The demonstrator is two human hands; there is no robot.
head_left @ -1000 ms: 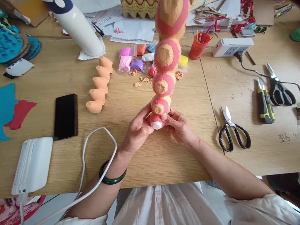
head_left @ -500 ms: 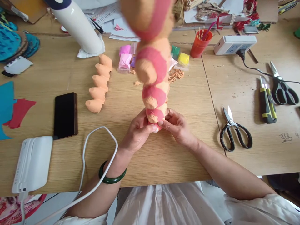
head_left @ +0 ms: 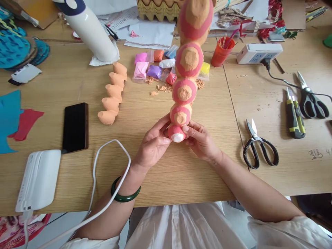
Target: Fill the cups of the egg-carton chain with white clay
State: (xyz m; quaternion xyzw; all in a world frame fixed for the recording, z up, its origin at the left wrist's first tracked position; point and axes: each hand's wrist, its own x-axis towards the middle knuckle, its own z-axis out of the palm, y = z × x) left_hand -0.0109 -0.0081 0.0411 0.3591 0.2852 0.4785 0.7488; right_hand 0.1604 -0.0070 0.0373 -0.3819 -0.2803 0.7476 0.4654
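The person's left hand (head_left: pixel 153 145) and right hand (head_left: pixel 200 142) are both pinched tight on the bottom cup of the pink-ringed carton strip (head_left: pixel 184 92), gripping from 9 and 3 o'clock. The strip stands mid-table, running up toward 12.

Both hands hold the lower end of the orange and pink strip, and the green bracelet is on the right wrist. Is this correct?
No. The head view shows the green bracelet on the left wrist, not the right. The rest is true: the left hand and the right hand both hold the lower end of the orange and pink strip.
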